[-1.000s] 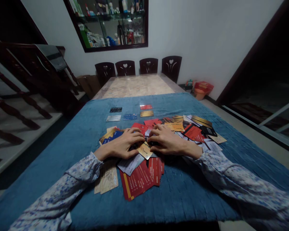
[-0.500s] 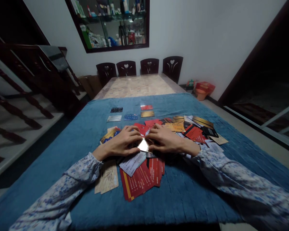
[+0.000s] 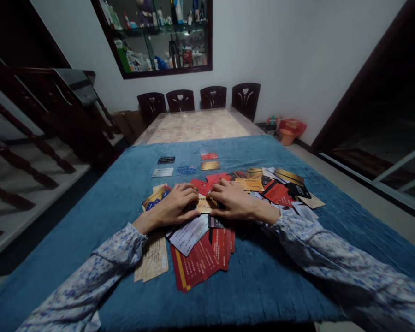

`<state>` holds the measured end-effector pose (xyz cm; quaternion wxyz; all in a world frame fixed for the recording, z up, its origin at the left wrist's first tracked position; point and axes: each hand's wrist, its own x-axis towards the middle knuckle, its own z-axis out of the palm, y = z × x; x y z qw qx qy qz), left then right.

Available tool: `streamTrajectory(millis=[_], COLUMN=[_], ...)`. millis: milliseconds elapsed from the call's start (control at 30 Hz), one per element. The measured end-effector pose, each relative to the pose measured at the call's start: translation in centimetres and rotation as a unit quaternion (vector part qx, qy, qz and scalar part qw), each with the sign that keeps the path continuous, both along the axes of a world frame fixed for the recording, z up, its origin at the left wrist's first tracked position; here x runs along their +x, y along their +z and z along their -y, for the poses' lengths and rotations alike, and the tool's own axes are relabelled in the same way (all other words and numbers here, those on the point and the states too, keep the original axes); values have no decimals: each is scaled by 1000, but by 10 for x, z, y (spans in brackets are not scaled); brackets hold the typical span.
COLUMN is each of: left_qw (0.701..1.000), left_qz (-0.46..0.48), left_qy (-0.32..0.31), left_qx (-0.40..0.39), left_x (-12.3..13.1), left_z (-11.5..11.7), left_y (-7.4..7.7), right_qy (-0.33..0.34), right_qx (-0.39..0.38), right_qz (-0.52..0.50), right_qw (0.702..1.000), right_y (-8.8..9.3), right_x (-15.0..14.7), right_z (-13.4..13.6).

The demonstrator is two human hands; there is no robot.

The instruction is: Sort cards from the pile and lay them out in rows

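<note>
At frame centre, left hand (image 3: 177, 204) and right hand (image 3: 233, 201) pinch gold VIP card (image 3: 204, 205) by ends; likely light, stiff, slick; edges best hold.

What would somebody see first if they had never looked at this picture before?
Probably the left hand and right hand in the middle of the picture, with a gold card between them. Next might be the fan of dark red cards, spread on the blue cloth nearer the viewer. Beyond the hands, five cards lie in a small group, apart from the colourful jumble.
</note>
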<state>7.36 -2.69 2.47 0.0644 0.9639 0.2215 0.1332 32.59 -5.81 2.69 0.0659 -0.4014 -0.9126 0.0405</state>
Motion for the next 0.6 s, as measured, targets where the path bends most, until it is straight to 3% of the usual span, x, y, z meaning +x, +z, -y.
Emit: streamTrajectory(millis=[600], left_qw=[998], left_qz=[-37], left_qy=[35], left_qx=[-24], left_x=[-2], left_z=[-3], left_y=[5], right_qy=[3], right_qx=[-4], right_qz=[1], right_qw=[1000], right_y=[-3], right_x=[3], right_z=[-3])
